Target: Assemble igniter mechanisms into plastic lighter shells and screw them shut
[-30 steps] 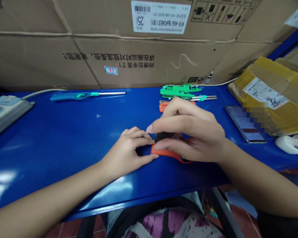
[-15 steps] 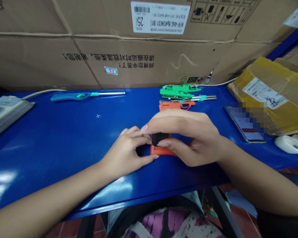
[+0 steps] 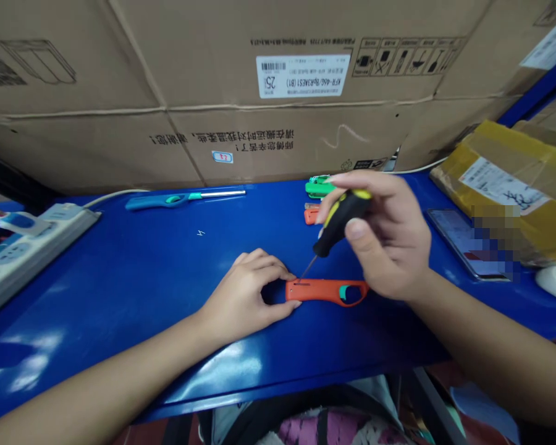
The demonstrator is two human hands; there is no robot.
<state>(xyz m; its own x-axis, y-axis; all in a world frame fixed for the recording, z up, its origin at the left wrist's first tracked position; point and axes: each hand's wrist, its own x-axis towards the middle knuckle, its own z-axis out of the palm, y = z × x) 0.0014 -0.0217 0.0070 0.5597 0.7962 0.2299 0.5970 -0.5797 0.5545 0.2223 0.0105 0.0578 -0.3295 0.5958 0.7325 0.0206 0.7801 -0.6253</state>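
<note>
One orange plastic lighter body point(image 3: 327, 292) lies flat on the blue table point(image 3: 120, 309) in the head view, near the table's front edge, long side across; L hand point(image 3: 245, 296) sits at its left end, fingers point(image 3: 271, 262) curled over that end, thumb along the near side; this grip looks like it's there to pin the body down so it can't slide or spin; R hand point(image 3: 384, 238) is up above the body, w/ thumb & fingers close together, narrow, pinching the yellow-and-black handle of a small screwdriver point(image 3: 343, 222); it's held tilted, like a pen, so the thin shaft can reach down; its tip point(image 3: 303, 278) is at or just by a small slot near the left end of the body, right next to L hand; can't tell if it's in the slot; behind, on the table, lie green lighter parts point(image 3: 319, 187) & an orange piece point(image 3: 311, 216), mostly behind R hand, kept close by; a blue-green lighter point(image 3: 180, 199) lies further left, by a power strip point(image 3: 28, 238); a phone point(image 3: 463, 241) lies right, by a taped parcel point(image 3: 500, 185).
</note>
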